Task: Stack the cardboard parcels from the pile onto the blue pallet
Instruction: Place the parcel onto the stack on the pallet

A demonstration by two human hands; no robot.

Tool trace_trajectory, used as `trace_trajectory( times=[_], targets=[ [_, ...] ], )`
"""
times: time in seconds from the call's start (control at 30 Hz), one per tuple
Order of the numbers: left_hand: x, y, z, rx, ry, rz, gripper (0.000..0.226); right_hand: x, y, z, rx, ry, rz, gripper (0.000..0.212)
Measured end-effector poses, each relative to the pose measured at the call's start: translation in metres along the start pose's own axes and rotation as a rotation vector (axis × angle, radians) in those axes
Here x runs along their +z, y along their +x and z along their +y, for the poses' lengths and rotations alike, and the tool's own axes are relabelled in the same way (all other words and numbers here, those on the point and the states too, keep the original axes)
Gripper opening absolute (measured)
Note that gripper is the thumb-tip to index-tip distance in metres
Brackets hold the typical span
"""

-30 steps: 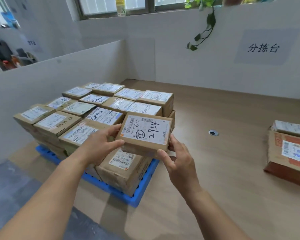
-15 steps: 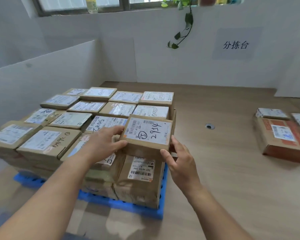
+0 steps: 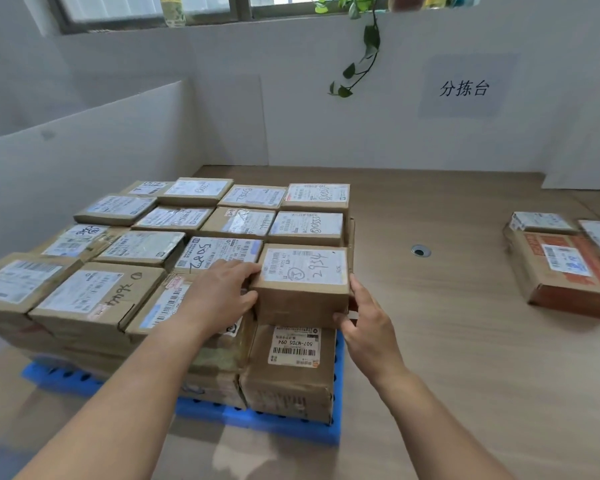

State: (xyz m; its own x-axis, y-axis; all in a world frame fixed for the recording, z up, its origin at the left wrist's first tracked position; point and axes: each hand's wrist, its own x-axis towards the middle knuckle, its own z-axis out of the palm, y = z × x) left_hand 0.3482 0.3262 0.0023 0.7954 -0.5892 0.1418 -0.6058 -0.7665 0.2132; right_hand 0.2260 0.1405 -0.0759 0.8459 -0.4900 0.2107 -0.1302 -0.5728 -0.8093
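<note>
I am clasping a labelled cardboard parcel (image 3: 303,287) between my left hand (image 3: 222,294) and right hand (image 3: 369,322), each grip closed on one side, squaring it atop the corner stack (image 3: 290,379) on the blue pallet (image 3: 284,429).

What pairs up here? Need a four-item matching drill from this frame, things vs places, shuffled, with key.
Things:
1. parcel marked 2934
2. blue pallet
3. red-printed parcel
4. trailing plant

Places:
A. hanging down the back wall
B. on the wooden surface at right, apart from the stack
C. under that stack
D. stack's near right corner, between left hand and right hand

Pairs: 1-D, 2-C, 3-B, 4-A
</note>
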Motion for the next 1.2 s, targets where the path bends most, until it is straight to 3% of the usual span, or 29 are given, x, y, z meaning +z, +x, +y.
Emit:
trace_trajectory(
  times=[0.43,0.6,0.7,0.8,0.93,1.2],
  targets=[
    [-0.007,-0.003,0.006,-0.002,-0.067,-0.029,0.049,-0.01,-0.005,0.006,0.008,-0.118,-0.025,0.064],
    [-0.008,-0.006,0.023,0.017,-0.165,0.159,0.048,-0.037,-0.009,0.001,-0.028,-0.251,0.059,0.059],
    [-0.009,-0.009,0.044,0.093,-0.261,0.32,0.043,-0.051,-0.013,-0.002,-0.074,-0.334,0.112,0.055],
    [-0.007,-0.012,0.072,0.206,-0.336,0.374,0.039,-0.065,-0.021,-0.005,-0.075,-0.379,0.159,0.053],
    [0.009,-0.018,0.115,0.373,-0.361,0.344,0.039,-0.085,-0.036,-0.004,-0.061,-0.436,0.23,0.052],
    [0.057,-0.04,0.189,0.477,-0.326,0.227,0.045,-0.14,-0.065,0.026,-0.059,-0.514,0.321,0.049]
  ],
)
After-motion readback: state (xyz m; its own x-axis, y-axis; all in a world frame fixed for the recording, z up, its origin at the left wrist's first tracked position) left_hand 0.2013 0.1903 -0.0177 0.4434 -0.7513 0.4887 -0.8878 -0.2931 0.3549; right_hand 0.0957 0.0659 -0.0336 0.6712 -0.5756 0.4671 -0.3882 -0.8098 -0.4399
